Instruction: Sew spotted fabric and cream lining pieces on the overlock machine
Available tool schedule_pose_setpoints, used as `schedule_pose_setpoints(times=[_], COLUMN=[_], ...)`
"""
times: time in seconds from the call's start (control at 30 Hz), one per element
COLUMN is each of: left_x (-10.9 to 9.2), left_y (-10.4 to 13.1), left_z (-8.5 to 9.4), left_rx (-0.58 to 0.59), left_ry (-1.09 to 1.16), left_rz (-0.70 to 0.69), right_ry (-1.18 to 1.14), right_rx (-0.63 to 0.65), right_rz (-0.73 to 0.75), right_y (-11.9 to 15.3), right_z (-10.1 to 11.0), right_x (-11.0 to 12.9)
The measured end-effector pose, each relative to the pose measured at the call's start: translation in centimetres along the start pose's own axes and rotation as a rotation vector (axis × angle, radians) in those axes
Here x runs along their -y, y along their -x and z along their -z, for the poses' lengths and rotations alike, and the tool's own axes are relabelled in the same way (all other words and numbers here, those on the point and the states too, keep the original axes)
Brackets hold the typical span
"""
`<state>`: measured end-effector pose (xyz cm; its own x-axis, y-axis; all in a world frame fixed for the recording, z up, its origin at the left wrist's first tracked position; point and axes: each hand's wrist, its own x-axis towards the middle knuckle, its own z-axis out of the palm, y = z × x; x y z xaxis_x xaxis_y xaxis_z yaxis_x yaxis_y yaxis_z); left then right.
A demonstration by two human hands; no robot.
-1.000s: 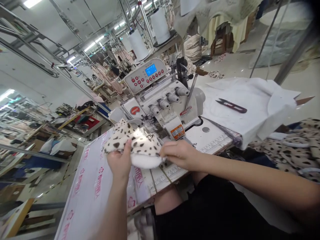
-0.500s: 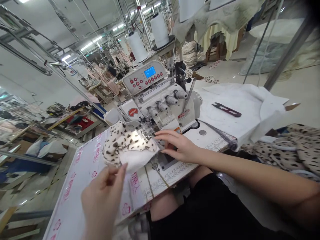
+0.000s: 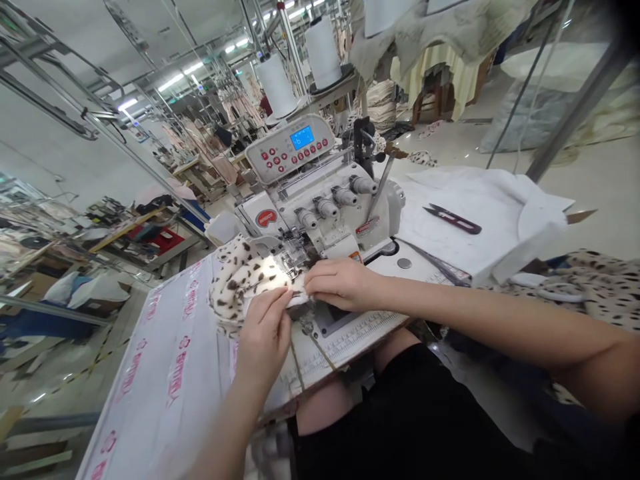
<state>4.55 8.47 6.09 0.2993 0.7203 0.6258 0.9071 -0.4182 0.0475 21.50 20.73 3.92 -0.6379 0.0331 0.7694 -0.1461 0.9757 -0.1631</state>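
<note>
A cream fabric with dark spots [image 3: 231, 285] lies bunched on the left of the overlock sewing machine [image 3: 320, 207], its edge at the lit presser foot [image 3: 294, 270]. My left hand [image 3: 267, 323] is closed on the fabric's near edge, just in front of the foot, where a white underside shows. Close beside it, my right hand [image 3: 340, 285] pinches the same edge at the right of the foot. Its fingertips curl inward and partly hide the cloth. The needle itself is too small to make out.
Thread snips [image 3: 453, 219] lie on a white cloth [image 3: 505, 200] to the right of the machine. More spotted fabric [image 3: 600, 283] is heaped at the far right. White thread cones [image 3: 277, 87] stand behind the machine. Printed plastic sheeting [image 3: 165, 360] covers the table's left side.
My left hand has moved right and forward, up to the presser foot, and the white flap is folded in. My right hand has shifted slightly left, its fingers now closed on the fabric edge.
</note>
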Motion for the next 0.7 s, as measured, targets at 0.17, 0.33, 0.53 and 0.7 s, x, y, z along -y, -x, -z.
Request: schedule_pose_setpoints(times=[0.17, 0.33, 0.53, 0.7], left_x=[0.5, 1.2, 2.9, 6.2], left_y=[0.5, -0.3, -3.2, -6.3], left_z=[0.6, 0.8, 0.7, -1.0], left_rx=[0.084, 0.177, 0.306, 0.336], left_ry=[0.011, -0.022, -0.056, -0.021], left_rz=[-0.025, 0.033, 0.238, 0.404], right_ry=[0.052, 0.249, 0.454, 0.325], right_rx=[0.027, 0.117, 0.162, 0.023], right_rz=[0.004, -0.012, -0.102, -0.239], right_y=[0.3, -0.5, -0.1, 5.8], right_z=[-0.1, -0.1, 1.2, -1.0], right_x=[0.4, 0.5, 1.5, 2.2])
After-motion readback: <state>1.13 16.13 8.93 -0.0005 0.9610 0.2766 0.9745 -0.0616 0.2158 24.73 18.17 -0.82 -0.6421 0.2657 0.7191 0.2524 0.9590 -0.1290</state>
